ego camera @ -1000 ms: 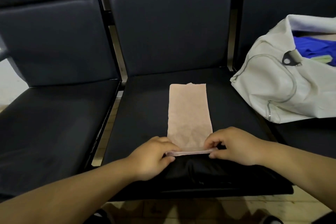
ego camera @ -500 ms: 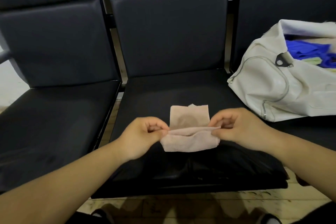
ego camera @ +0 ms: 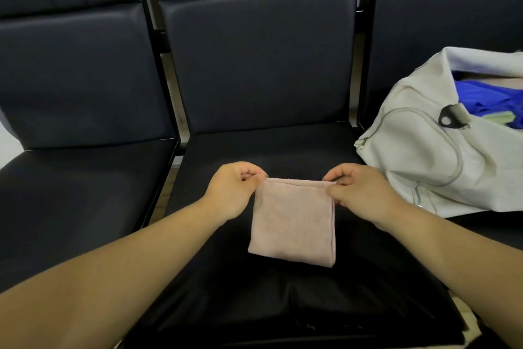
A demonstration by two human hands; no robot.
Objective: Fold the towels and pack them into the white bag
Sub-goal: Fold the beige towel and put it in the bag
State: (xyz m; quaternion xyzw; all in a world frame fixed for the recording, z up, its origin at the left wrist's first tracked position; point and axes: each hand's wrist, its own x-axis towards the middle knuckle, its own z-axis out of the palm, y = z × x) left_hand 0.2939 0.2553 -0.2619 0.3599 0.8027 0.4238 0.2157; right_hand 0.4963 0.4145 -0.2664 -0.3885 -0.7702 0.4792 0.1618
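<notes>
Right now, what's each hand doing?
Left hand: pinching the far left corner of the pink towel.
Right hand: pinching its far right corner.

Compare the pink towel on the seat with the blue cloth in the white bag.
The pink towel lies flat, folded square, on the middle seat; the blue cloth sits rumpled inside the white bag. The left hand and right hand pinch the pink towel's far corners; nothing touches the blue cloth. Both are soft fabric.

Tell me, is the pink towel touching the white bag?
Apart. The head view shows black seat and the right hand between the pink towel's right edge and the white bag.
</notes>
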